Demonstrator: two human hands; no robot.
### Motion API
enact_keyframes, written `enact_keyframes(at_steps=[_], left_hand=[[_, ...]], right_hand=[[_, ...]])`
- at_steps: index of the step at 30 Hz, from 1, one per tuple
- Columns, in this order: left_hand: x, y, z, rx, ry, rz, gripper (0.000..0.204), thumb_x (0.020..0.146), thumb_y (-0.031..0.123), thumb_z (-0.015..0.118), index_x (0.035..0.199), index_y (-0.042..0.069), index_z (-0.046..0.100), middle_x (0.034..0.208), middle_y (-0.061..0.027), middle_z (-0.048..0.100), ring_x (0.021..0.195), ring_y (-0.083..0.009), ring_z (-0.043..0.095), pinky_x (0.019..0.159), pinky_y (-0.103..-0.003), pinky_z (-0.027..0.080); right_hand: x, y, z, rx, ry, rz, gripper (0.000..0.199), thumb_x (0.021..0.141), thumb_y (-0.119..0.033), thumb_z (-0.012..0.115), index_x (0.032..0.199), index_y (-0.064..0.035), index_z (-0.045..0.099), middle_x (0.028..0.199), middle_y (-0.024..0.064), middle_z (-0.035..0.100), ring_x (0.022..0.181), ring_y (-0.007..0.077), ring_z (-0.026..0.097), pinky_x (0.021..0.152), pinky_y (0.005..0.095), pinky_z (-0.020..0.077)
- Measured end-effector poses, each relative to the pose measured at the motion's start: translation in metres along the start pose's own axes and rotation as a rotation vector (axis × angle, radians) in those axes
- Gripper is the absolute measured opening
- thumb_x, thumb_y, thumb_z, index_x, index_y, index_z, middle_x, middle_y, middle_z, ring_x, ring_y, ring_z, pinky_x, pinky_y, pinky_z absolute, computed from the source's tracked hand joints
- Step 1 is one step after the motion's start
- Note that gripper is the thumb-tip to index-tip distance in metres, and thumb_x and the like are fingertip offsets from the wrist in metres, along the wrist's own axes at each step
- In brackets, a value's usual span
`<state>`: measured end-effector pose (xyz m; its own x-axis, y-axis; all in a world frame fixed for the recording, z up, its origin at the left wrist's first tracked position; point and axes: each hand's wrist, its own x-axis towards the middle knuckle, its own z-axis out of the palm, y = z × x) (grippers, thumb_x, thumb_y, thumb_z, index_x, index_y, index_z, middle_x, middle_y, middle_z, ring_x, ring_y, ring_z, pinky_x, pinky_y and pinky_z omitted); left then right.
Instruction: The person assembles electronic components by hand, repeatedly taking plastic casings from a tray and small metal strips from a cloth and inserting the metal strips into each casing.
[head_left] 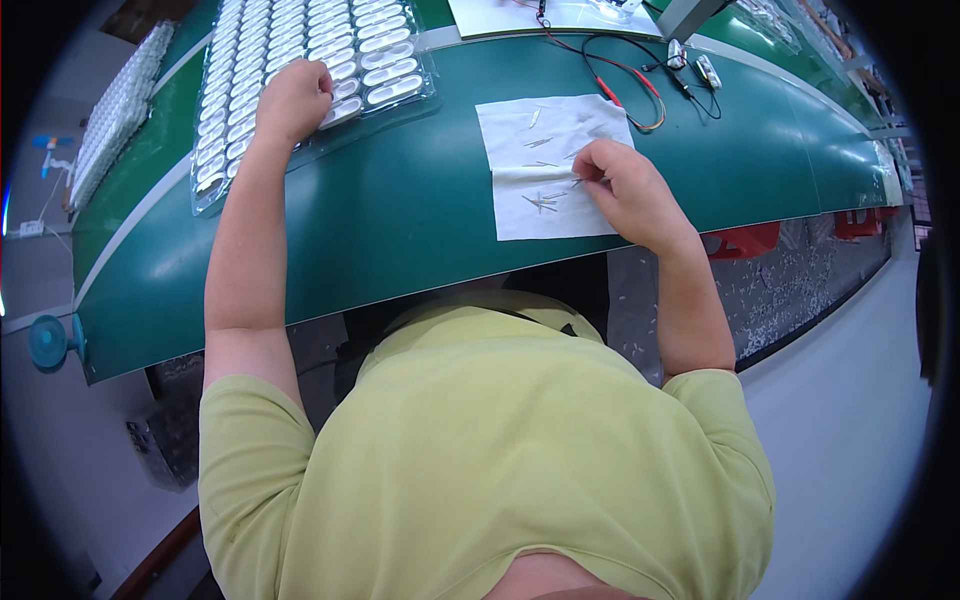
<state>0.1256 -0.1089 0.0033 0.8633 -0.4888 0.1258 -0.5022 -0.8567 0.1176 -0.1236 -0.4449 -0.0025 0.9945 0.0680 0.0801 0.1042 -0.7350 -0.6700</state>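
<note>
Yellow-green shirt (pixel 480 450) nearest; right hand (pixel 625 190) fingers pinching metal pin (pixel 580 182) on white cloth (pixel 550 165).

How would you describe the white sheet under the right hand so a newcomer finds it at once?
Start at the green workbench and look right of the clear blister tray of white oval parts. The white sheet lies flat near the front edge, under the right hand. Unlike the paper farther back, it is strewn with thin metal pins.

Left hand (pixel 292 100) on parts tray (pixel 230 130), right hand (pixel 625 190) on white cloth (pixel 530 210).
</note>
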Motion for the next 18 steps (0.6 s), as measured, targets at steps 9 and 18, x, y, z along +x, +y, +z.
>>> enact_keyframes(at_steps=[9, 18], left_hand=[[-0.001, 0.003, 0.001, -0.062, -0.054, -0.088, 0.020, 0.079, 0.008, 0.063, 0.098, 0.008, 0.065, 0.096, -0.0110, 0.067, 0.092, -0.0310, 0.063, 0.077, -0.041, 0.049], [-0.007, -0.003, 0.010, -0.014, 0.044, 0.014, 0.013, 0.078, 0.006, 0.062, 0.090, 0.003, 0.065, 0.090, -0.0137, 0.064, 0.088, -0.0310, 0.061, 0.078, -0.040, 0.048]], right_hand=[[0.011, -0.003, -0.007, -0.125, -0.173, -0.028, 0.016, 0.081, 0.003, 0.064, 0.093, -0.0014, 0.055, 0.087, 0.0132, 0.058, 0.080, 0.0291, 0.057, 0.073, 0.0355, 0.0484], [0.009, 0.004, -0.007, -0.044, -0.166, 0.006, 0.014, 0.084, 0.003, 0.062, 0.096, -0.0015, 0.055, 0.090, 0.0129, 0.058, 0.081, 0.0288, 0.056, 0.075, 0.0357, 0.0475]])
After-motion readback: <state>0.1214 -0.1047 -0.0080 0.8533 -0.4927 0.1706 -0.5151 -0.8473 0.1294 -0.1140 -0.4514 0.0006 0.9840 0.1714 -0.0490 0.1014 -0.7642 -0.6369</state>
